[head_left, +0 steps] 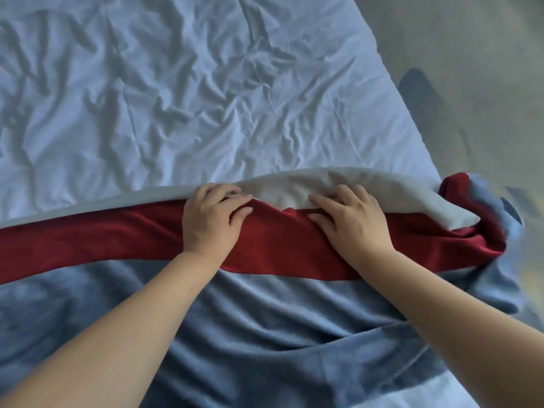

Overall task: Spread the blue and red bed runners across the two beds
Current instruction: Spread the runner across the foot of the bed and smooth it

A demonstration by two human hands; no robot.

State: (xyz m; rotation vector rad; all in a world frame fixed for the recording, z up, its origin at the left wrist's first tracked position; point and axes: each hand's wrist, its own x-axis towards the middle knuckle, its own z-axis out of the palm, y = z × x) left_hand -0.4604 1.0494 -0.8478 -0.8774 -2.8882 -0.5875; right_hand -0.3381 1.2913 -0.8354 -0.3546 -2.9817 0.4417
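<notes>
A bed runner lies across the near part of a bed with a wrinkled white sheet (pixel 182 92). Its red band (pixel 97 234) runs left to right, its blue part (pixel 279 328) lies nearer me, and a pale grey underside (pixel 294 187) is folded up along the far edge. My left hand (pixel 213 220) grips the fold where red meets grey, fingers curled round it. My right hand (pixel 350 223) lies on the runner with its fingers spread across the grey and red. At the bed's right edge the runner is bunched (pixel 477 231).
Grey floor (pixel 459 54) lies beyond the bed's right edge, with a dark shape (pixel 418 92) on it. The white sheet stretches far and left.
</notes>
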